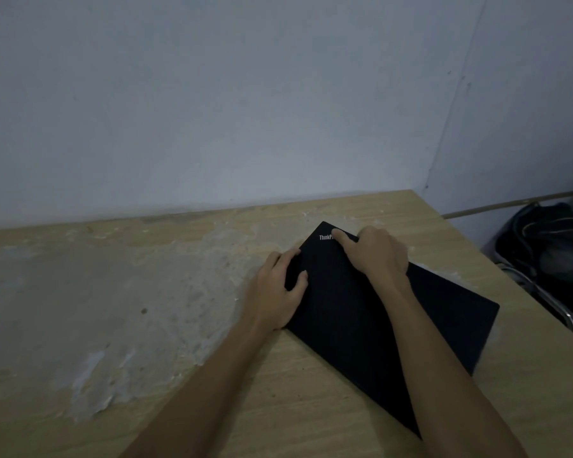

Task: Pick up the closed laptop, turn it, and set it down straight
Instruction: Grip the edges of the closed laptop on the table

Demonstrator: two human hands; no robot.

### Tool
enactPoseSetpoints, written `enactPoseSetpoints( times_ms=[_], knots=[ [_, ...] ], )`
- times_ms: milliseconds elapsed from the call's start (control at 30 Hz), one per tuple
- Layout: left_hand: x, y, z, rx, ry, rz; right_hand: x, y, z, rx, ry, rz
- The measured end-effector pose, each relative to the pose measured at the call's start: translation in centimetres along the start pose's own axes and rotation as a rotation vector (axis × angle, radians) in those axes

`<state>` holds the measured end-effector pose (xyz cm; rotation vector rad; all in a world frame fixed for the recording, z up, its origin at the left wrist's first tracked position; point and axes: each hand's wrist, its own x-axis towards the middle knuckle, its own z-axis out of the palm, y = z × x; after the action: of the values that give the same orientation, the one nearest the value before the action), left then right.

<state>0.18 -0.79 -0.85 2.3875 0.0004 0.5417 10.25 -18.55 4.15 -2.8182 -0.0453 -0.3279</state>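
A closed black laptop (354,312) lies flat on the wooden table (146,325), turned at an angle so one corner points toward the wall. White lettering shows near that far corner. My left hand (278,289) grips the laptop's left edge, thumb on the lid and fingers curled around the side. On the far upper edge rests my right hand (376,251), its fingers hooked over the edge and the thumb lying across the lettering. My right forearm crosses the lid and hides part of it.
The table's worn, pale-patched top stretches to the left. A grey wall (245,110) stands right behind the table. Past the table's right edge sits a dark heap of bags and cables (549,256).
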Motion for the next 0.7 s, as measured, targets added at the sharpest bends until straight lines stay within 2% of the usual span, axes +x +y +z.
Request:
enactPoseSetpoints(
  times_ms=[200,333,433,567,700],
  knots=[
    [0.5,-0.2,-0.7,-0.058,0.045,-0.033,0.3,-0.6,-0.3,0.01,-0.03,0.029],
    [1.7,-0.3,-2.5,-0.15,0.189,-0.11,0.9,-1.4,-1.2,0.096,-0.034,0.067],
    [3.0,-0.6,-4.7,-0.302,0.329,-0.215,1.3,-2.6,-1.5,0.185,-0.035,0.091],
    [3.9,-0.6,-7.3,-0.52,0.427,-0.303,2.1,-5.3,-2.0,0.303,-0.016,0.095],
    [4.3,-0.4,-9.9,-0.737,0.495,-0.32,3.3,-7.7,-2.8,0.491,-0.002,0.126]
  ],
)
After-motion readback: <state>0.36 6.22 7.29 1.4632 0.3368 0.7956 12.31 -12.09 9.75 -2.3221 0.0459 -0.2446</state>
